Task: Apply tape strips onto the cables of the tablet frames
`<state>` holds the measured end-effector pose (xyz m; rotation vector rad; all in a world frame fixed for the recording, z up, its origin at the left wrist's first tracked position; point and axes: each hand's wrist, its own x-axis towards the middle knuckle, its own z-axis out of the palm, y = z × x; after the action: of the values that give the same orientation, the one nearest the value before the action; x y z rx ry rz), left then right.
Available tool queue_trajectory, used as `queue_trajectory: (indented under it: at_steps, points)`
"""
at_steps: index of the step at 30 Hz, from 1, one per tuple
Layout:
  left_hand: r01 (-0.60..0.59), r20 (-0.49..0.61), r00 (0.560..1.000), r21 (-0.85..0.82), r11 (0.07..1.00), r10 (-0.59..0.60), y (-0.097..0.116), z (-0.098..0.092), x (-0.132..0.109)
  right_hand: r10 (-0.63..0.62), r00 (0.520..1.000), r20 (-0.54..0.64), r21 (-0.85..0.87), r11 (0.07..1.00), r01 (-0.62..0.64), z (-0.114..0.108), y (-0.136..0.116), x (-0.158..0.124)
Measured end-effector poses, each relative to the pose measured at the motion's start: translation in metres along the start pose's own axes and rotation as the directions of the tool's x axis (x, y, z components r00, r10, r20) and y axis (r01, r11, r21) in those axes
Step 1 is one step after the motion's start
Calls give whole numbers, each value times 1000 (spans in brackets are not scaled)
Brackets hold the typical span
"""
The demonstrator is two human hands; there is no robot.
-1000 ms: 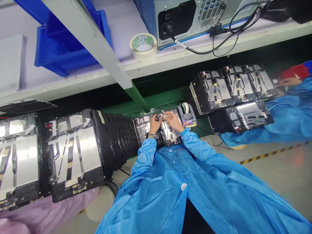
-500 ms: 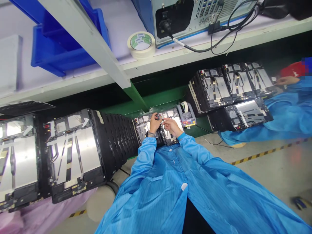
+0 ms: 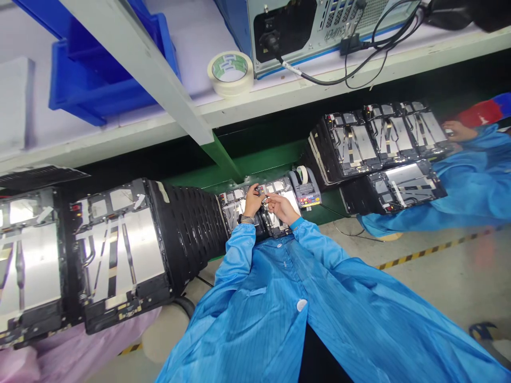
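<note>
My left hand (image 3: 252,203) is bent over the upper edge of an opened electronic unit with a silver plate and black frame (image 3: 273,226). Its fingers are closed, and whatever they grip is too small to make out. From the right, my right hand (image 3: 282,208) reaches over the same unit in a pinch, fingertips close to the left ones. Between those fingertips something tiny and dark may sit, but I cannot name it. A similar unit (image 3: 235,205) lies just left of my left hand. An automatic tape dispenser (image 3: 306,187) with a lit red display stands right of my right hand.
Tall stacks of similar units (image 3: 122,239) stand at left, with more stacks (image 3: 353,143) at right. Above runs a white shelf (image 3: 287,103) holding a tape roll (image 3: 231,74), a blue bin (image 3: 107,101) and a computer case (image 3: 295,32). A co-worker's hand (image 3: 461,131) touches the right stack.
My hands stay at the same place on the unit, with barely any visible motion. The co-worker's hand at the right has moved slightly left onto the stack's edge.
</note>
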<state>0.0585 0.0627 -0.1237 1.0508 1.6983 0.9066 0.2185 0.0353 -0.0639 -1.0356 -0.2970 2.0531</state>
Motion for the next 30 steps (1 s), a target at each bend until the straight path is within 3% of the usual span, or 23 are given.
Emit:
queue_trajectory:
  at_steps: [13, 20, 30]
  points:
    - [6, 19, 1000, -64, 998, -4, 5, -1, -3, 52, 998, 39, 135, 989, -56, -3, 1, 3]
    - [-67, -3, 998, -86, 994, 67, 6, -1, -9, 88, 996, -2, 169, 982, -86, -3, 1, 6]
    - [-164, 74, 983, -22, 986, 166, 8, -1, -9, 99, 995, -31, 189, 978, -91, 0, -1, 8]
